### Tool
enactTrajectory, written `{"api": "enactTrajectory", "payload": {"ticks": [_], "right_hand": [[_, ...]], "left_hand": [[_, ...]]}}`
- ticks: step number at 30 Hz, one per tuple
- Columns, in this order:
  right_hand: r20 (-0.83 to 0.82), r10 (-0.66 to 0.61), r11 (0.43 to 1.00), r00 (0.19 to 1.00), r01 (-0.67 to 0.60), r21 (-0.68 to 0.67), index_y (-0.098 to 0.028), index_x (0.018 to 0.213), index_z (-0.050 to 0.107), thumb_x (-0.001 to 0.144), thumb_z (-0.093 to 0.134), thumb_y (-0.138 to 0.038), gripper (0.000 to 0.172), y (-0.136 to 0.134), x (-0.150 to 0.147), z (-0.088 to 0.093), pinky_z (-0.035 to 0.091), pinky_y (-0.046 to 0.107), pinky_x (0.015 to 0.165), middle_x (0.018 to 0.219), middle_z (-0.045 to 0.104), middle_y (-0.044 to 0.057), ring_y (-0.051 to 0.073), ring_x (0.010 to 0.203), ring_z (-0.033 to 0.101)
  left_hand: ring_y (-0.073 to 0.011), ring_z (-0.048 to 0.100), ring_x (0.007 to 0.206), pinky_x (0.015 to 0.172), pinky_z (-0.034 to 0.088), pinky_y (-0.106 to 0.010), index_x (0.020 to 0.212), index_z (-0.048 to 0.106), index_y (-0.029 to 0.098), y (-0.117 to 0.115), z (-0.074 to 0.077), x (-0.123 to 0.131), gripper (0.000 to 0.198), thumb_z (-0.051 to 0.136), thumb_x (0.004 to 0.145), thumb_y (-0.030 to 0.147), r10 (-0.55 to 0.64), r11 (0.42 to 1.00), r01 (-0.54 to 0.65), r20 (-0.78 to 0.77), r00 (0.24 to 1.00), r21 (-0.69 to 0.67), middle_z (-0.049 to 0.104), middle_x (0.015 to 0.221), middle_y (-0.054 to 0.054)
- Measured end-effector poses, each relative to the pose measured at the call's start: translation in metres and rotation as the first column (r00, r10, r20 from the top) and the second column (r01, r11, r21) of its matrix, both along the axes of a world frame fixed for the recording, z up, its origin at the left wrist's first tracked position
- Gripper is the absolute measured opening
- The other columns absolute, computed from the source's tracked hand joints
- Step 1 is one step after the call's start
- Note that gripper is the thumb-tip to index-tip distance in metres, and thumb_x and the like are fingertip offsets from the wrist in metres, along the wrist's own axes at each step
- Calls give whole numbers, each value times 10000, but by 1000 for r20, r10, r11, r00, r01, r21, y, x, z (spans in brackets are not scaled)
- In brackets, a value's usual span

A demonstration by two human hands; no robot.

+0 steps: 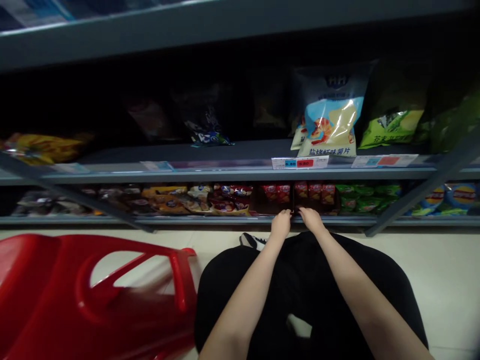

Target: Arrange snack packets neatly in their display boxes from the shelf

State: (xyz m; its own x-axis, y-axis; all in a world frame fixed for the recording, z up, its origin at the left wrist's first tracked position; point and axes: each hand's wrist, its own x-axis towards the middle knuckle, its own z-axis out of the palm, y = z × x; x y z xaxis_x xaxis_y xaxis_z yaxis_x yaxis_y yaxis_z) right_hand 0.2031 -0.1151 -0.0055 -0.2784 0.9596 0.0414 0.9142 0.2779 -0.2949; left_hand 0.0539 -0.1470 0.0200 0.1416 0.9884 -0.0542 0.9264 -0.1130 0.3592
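My left hand [281, 223] and my right hand [310, 218] reach down side by side to the front edge of the bottom shelf [210, 220]. Their fingers curl over the front of a dark display box [296, 206] filled with small red snack packets [314, 192]. The fingertips are hidden behind the box edge. My forearms stretch over my black-clad knees [300, 280].
A red plastic basket [86, 295] sits on the floor at my left. The shelf above [225, 170] carries a blue-and-white chip bag [330, 117], green bags [393, 125] and price tags [300, 162]. More snack packets line the bottom shelf. Slanted metal shelf struts [423, 187] cross at both sides.
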Motion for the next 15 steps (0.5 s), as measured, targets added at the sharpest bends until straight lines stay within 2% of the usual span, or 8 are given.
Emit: {"api": "enactTrajectory", "payload": {"ticks": [8, 15], "right_hand": [[25, -32, 998, 999, 30, 54, -197, 1216, 617, 990, 390, -248, 324, -5, 16, -8, 466, 291, 813, 1049, 726, 118, 218, 957, 672], [-1, -37, 986, 999, 36, 166, -211, 1114, 673, 954, 443, -245, 282, -7, 18, -10, 454, 325, 852, 973, 725, 100, 225, 947, 638]], "left_hand": [[-205, 627, 993, 859, 544, -418, 1204, 578, 164, 9, -7, 18, 317, 566, 936, 331, 31, 999, -32, 26, 999, 40, 617, 1170, -92], [-208, 627, 999, 849, 549, -412, 1205, 576, 157, -2, -9, 27, 317, 575, 931, 318, 41, 997, -47, 108, 993, 56, 608, 1192, -99]]}}
